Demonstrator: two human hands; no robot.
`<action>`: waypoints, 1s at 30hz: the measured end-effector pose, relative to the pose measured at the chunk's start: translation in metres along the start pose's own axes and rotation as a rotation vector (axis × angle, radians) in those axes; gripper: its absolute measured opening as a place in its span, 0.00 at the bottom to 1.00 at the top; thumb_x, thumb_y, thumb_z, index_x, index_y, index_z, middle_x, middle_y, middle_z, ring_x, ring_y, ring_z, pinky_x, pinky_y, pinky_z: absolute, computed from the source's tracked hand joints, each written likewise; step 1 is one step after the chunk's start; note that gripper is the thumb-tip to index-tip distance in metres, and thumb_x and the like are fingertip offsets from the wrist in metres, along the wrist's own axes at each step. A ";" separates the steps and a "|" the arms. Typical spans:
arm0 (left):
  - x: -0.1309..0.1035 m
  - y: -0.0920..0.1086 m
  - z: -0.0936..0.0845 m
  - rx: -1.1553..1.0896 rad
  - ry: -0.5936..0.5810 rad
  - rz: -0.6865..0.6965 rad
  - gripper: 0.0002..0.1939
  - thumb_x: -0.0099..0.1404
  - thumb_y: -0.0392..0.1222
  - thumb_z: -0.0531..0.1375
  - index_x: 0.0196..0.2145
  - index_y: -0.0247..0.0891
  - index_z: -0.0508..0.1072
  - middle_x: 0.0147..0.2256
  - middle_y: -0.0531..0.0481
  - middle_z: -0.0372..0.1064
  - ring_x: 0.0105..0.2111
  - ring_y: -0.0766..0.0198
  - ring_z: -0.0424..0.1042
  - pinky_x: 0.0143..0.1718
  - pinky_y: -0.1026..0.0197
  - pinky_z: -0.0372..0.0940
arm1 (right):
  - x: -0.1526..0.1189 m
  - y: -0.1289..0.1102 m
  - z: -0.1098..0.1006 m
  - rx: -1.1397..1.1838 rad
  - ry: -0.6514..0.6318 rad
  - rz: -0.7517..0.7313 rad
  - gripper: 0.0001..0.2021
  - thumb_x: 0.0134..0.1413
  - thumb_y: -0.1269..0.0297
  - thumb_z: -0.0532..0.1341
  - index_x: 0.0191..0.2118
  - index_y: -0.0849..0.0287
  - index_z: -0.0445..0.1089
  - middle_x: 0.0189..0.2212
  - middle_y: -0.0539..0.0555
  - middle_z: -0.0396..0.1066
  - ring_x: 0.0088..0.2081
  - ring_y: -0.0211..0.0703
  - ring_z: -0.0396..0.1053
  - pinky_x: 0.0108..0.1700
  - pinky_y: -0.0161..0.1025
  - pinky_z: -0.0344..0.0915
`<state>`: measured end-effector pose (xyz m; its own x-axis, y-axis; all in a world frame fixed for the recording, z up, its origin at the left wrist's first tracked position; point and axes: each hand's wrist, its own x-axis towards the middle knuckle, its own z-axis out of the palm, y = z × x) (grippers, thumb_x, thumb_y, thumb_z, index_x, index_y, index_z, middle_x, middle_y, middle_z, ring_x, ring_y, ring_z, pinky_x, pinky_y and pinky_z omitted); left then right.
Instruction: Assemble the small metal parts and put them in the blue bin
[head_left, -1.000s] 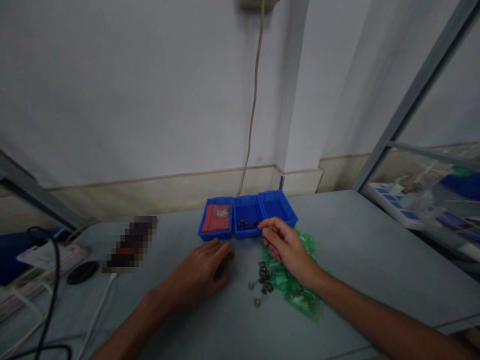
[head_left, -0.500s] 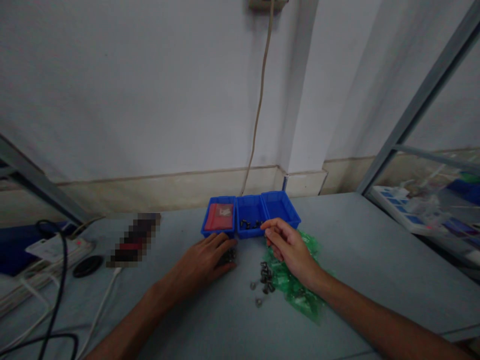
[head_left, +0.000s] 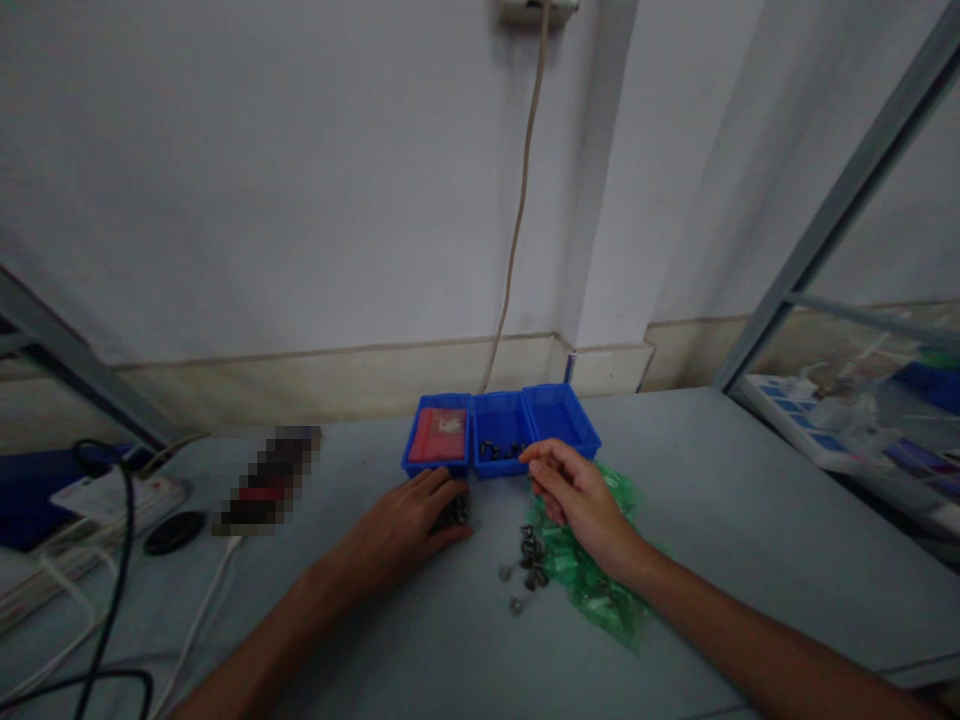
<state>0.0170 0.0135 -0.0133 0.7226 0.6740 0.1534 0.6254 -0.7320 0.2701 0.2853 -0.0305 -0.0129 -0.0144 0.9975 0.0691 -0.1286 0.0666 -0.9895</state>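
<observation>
My left hand (head_left: 416,515) lies on the table, its fingers and thumb apart and cupped around a pile of small dark screws (head_left: 459,510). It is just in front of the left blue bin (head_left: 405,462), which holds a red plastic bag (head_left: 431,440). Over a crumpled green plastic bag (head_left: 611,600), my right hand (head_left: 574,490) has its fingers pinched; what is at the fingertips is too small to make out. Several dark screws (head_left: 491,450) sit in the middle blue bin (head_left: 500,408). More loose screws (head_left: 532,555) lie beside the green bag, with lighter round-headed pieces (head_left: 517,606) nearby.
The right blue bin (head_left: 559,410) stands against the middle one. A pixelated dark object (head_left: 270,480), a black round item (head_left: 175,533) and cables (head_left: 120,560) are on the left. Metal frame posts (head_left: 772,290) flank the table, with a wall behind.
My right hand has shifted very slightly left and down, still pinched. The left hand stays by its pile of screws, and the bins have not moved.
</observation>
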 end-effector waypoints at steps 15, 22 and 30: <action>0.001 0.000 0.002 0.002 -0.034 0.031 0.15 0.79 0.52 0.57 0.56 0.46 0.74 0.48 0.47 0.70 0.46 0.54 0.74 0.49 0.54 0.69 | 0.001 0.002 -0.001 0.234 -0.122 0.095 0.12 0.63 0.53 0.69 0.43 0.56 0.75 0.24 0.44 0.61 0.20 0.31 0.50 0.21 0.31 0.45; 0.002 0.000 0.002 0.002 -0.041 0.027 0.13 0.79 0.51 0.57 0.55 0.46 0.73 0.48 0.47 0.70 0.47 0.54 0.74 0.48 0.54 0.69 | 0.001 0.001 -0.001 0.230 -0.113 0.098 0.13 0.63 0.52 0.69 0.43 0.56 0.75 0.23 0.43 0.59 0.20 0.31 0.49 0.21 0.31 0.44; 0.003 0.000 0.000 0.011 -0.050 0.030 0.14 0.79 0.53 0.57 0.54 0.45 0.74 0.49 0.47 0.71 0.47 0.54 0.74 0.48 0.54 0.70 | 0.001 0.001 -0.001 0.223 -0.101 0.102 0.13 0.62 0.51 0.69 0.43 0.56 0.75 0.24 0.43 0.60 0.20 0.31 0.50 0.21 0.32 0.44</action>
<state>0.0189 0.0156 -0.0132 0.7545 0.6465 0.1129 0.6067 -0.7527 0.2556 0.2862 -0.0296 -0.0142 -0.1359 0.9907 -0.0062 -0.3370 -0.0521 -0.9401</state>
